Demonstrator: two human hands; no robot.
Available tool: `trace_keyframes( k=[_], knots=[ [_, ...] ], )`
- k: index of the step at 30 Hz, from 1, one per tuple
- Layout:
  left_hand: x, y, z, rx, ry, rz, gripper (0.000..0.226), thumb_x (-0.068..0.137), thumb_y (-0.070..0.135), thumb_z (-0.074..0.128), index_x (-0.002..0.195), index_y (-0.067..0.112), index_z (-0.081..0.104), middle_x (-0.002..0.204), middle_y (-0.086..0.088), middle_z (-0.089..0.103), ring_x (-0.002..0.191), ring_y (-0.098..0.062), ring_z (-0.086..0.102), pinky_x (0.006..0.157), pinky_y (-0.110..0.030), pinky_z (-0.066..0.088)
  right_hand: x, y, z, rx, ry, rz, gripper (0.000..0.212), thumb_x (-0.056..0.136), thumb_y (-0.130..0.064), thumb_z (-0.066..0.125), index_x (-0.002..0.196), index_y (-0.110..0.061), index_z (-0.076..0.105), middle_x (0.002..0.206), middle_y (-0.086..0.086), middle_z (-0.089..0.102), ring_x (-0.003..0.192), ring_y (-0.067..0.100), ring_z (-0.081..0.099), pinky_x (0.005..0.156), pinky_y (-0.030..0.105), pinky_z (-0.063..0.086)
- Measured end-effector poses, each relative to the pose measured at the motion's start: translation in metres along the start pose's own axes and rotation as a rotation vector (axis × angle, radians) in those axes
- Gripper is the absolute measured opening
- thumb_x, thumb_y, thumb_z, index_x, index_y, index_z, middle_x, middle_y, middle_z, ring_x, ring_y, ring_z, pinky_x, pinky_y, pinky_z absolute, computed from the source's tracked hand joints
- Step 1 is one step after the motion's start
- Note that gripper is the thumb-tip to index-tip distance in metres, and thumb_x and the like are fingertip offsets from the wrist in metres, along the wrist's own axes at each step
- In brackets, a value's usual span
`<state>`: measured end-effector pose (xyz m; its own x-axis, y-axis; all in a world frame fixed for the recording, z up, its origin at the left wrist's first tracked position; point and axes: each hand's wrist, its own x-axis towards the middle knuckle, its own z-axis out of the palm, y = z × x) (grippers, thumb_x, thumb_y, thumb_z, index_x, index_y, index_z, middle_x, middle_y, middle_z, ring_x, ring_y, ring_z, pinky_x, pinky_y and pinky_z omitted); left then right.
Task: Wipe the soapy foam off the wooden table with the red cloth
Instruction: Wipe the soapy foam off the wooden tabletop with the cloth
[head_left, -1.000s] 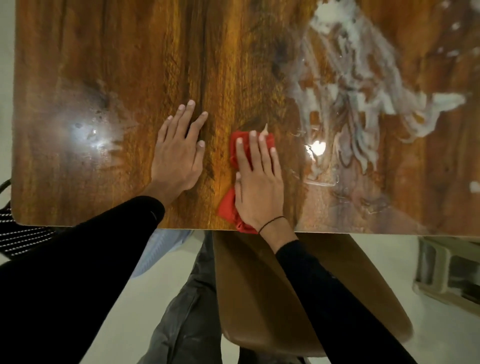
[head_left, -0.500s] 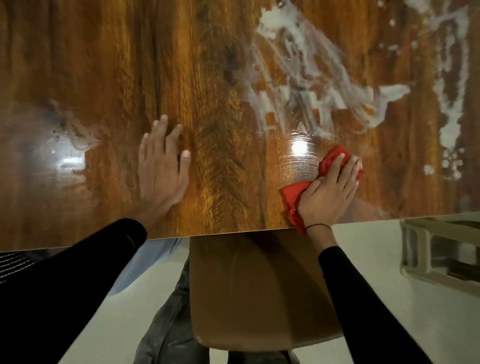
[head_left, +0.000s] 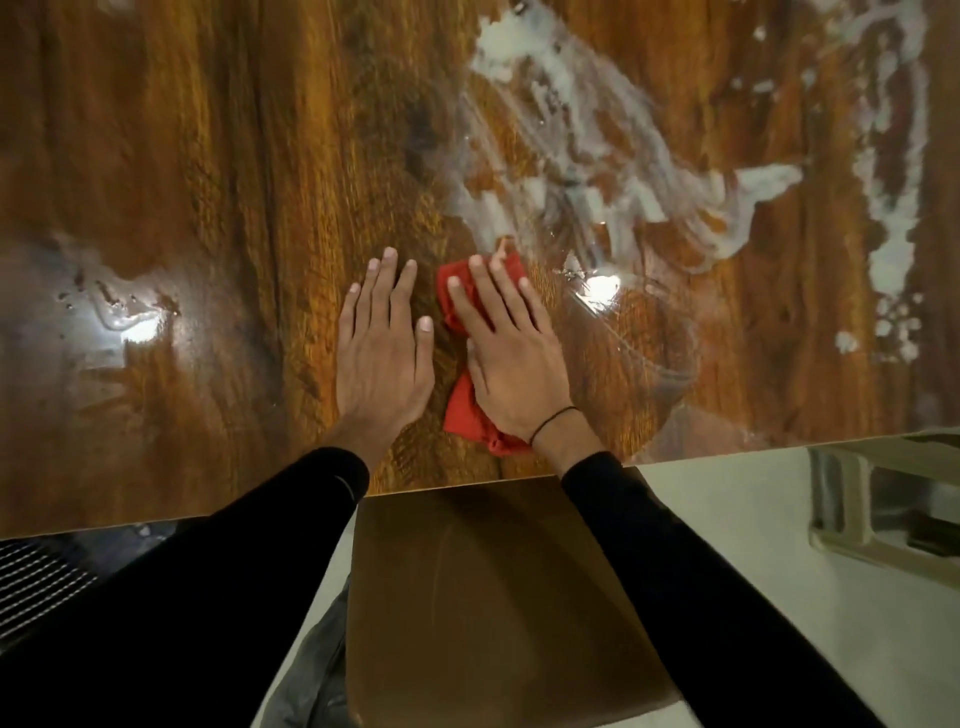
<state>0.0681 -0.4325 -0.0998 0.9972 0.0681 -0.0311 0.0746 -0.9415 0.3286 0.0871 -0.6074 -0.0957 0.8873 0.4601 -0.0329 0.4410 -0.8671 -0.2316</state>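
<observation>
The glossy wooden table (head_left: 218, 156) fills the upper view. White soapy foam (head_left: 582, 156) streaks its right half, with thicker smears at the far right. My right hand (head_left: 511, 348) lies flat with straight fingers on the crumpled red cloth (head_left: 464, 410), pressing it to the wood just left of the foam. Most of the cloth is hidden under that hand. My left hand (head_left: 382, 348) rests flat on the bare wood right beside it, fingers spread.
A wet shiny patch (head_left: 124, 317) lies on the table's left side. Below the table's near edge stands a brown chair seat (head_left: 493, 597). A pale plastic item (head_left: 883, 504) sits on the floor at the right.
My right hand has slid the red cloth back to the left, from the near right part of the table to beside my left hand. The left hand stays flat on the wood.
</observation>
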Motion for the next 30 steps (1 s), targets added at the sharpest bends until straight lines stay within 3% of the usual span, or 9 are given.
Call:
trace_keyframes(
  k=[3,6,10,14,16,18,21,27,30],
  knots=[
    [0.001,0.002,-0.001,0.002,-0.012,-0.014,0.061,0.118,0.033,0.030,0.174,0.010,0.026,0.184,-0.010,0.019,0.172,-0.025,0.015,0.140,-0.045,0.009,-0.002,0.037,-0.009,-0.084,-0.117,-0.342,0.075,0.110,-0.031,0.043,0.180,-0.021,0.018,0.188,0.011,0.010,0.175,0.030,0.006,0.141,0.054,0.013],
    [0.002,0.002,-0.001,0.008,-0.021,-0.020,0.062,0.117,0.036,0.031,0.174,0.010,0.027,0.184,-0.010,0.018,0.172,-0.025,0.014,0.140,-0.046,0.009,0.002,0.080,-0.020,-0.120,-0.181,-0.404,0.080,0.106,-0.030,0.043,0.180,-0.026,0.016,0.189,0.008,0.006,0.175,0.028,0.003,0.142,0.051,0.006],
    [0.001,-0.001,0.001,-0.001,-0.012,-0.069,0.072,0.116,0.048,0.037,0.175,0.010,0.022,0.186,-0.011,0.010,0.173,-0.027,0.008,0.140,-0.043,0.004,0.006,0.117,-0.036,-0.011,-0.046,0.099,0.075,0.108,-0.025,0.039,0.180,-0.025,0.019,0.188,0.007,0.011,0.175,0.028,0.007,0.141,0.043,-0.004],
    [0.000,-0.002,0.004,0.033,-0.021,-0.099,0.087,0.110,0.062,0.043,0.176,0.011,0.019,0.186,-0.011,0.008,0.173,-0.028,0.006,0.140,-0.049,0.006,-0.007,0.095,-0.034,-0.007,0.108,0.634,0.075,0.107,-0.021,0.039,0.179,-0.015,0.021,0.187,0.013,0.013,0.175,0.032,0.008,0.142,0.053,0.005],
    [0.000,-0.003,0.004,0.035,-0.028,-0.103,0.092,0.106,0.064,0.045,0.176,0.011,0.018,0.186,-0.012,0.008,0.173,-0.029,0.006,0.140,-0.049,0.007,-0.017,0.069,-0.029,0.020,0.151,0.802,0.074,0.107,-0.025,0.037,0.179,-0.012,0.020,0.187,0.015,0.012,0.175,0.034,0.007,0.141,0.058,0.010],
    [0.001,-0.003,0.005,0.042,-0.042,-0.103,0.098,0.101,0.064,0.049,0.176,0.011,0.017,0.186,-0.012,0.008,0.173,-0.029,0.006,0.140,-0.050,0.007,-0.025,0.043,-0.023,0.039,0.144,0.818,0.073,0.109,-0.030,0.031,0.179,-0.012,0.018,0.187,0.016,0.009,0.175,0.034,0.005,0.140,0.059,0.013],
    [0.002,-0.005,0.006,0.073,-0.064,-0.092,0.108,0.090,0.063,0.052,0.176,0.011,0.014,0.185,-0.012,0.007,0.173,-0.030,0.006,0.140,-0.051,0.007,-0.027,0.023,-0.015,0.024,0.041,0.540,0.070,0.112,-0.031,0.029,0.179,-0.015,0.017,0.188,0.013,0.008,0.175,0.033,0.005,0.142,0.056,0.008],
    [0.002,-0.005,0.008,0.065,-0.047,-0.082,0.111,0.084,0.060,0.054,0.176,0.008,0.018,0.185,-0.013,0.008,0.173,-0.029,0.006,0.140,-0.050,0.007,0.046,0.040,-0.019,-0.073,-0.131,-0.350,0.068,0.114,-0.032,0.032,0.179,-0.019,0.021,0.188,0.011,0.013,0.175,0.031,0.009,0.140,0.055,0.016],
    [0.002,-0.006,0.007,0.060,-0.043,-0.075,0.112,0.084,0.059,0.057,0.175,0.007,0.018,0.185,-0.014,0.010,0.173,-0.030,0.008,0.140,-0.052,0.009,0.094,0.044,-0.022,-0.105,-0.137,-0.432,0.068,0.113,-0.032,0.033,0.179,-0.021,0.022,0.187,0.010,0.015,0.174,0.031,0.012,0.141,0.053,0.013]
  ],
)
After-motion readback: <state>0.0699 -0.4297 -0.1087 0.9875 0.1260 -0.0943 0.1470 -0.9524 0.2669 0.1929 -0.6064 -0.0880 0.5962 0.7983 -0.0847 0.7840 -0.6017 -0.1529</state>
